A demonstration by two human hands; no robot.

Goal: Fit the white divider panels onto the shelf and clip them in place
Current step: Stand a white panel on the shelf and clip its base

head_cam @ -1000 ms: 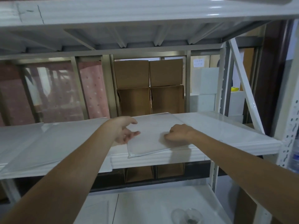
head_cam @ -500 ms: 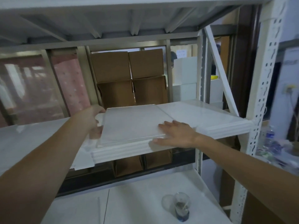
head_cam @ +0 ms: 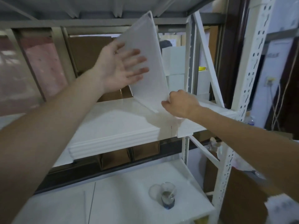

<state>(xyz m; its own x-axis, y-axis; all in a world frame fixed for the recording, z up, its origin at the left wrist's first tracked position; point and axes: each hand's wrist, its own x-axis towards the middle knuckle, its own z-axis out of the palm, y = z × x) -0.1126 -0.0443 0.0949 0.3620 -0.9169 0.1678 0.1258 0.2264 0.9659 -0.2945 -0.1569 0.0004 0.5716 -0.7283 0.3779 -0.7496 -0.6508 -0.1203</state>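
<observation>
Divider panel (head_cam: 148, 65): tilted up on the shelf (head_cam: 113, 123)
Left hand (head_cam: 120, 66): spread open, flat against the panel
Right hand (head_cam: 179, 105): pinching the panel's lower corner

I see the panel (head_cam: 148, 62) standing tilted on the shelf (head_cam: 113, 120), its lower edge near the shelf's right end. My left hand (head_cam: 119, 68) lies flat against its left face; my right hand (head_cam: 179, 105) grips its lower front corner. A stack (head_cam: 116, 139) of panels lies along the shelf's front edge, left of it. Boxes (head_cam: 87, 52) stand behind the shelf. A cup (head_cam: 168, 198) sits on the lower shelf (head_cam: 123, 199), towards its right edge.
</observation>
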